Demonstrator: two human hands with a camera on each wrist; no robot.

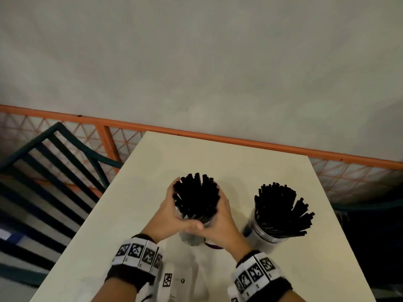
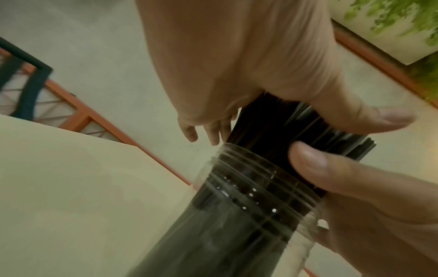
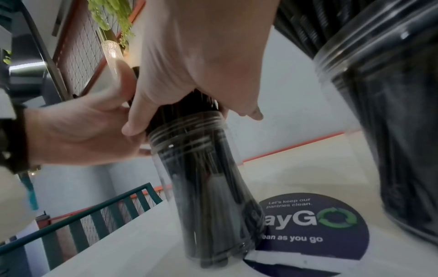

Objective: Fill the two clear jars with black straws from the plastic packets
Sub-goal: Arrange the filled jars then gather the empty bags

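Note:
A clear jar stands mid-table with a thick bundle of black straws sticking out of its mouth. My left hand and right hand wrap the bundle from either side just above the rim, thumbs meeting at the front. The left wrist view shows the threaded jar neck with the straws squeezed between both hands. In the right wrist view this jar is upright on the table. A second clear jar, to its right, holds fanned-out black straws.
Crumpled clear plastic packets lie near the table's front edge between my wrists. A round dark sticker is on the tabletop between the jars. An orange mesh railing runs behind the table, with a dark chair at the left.

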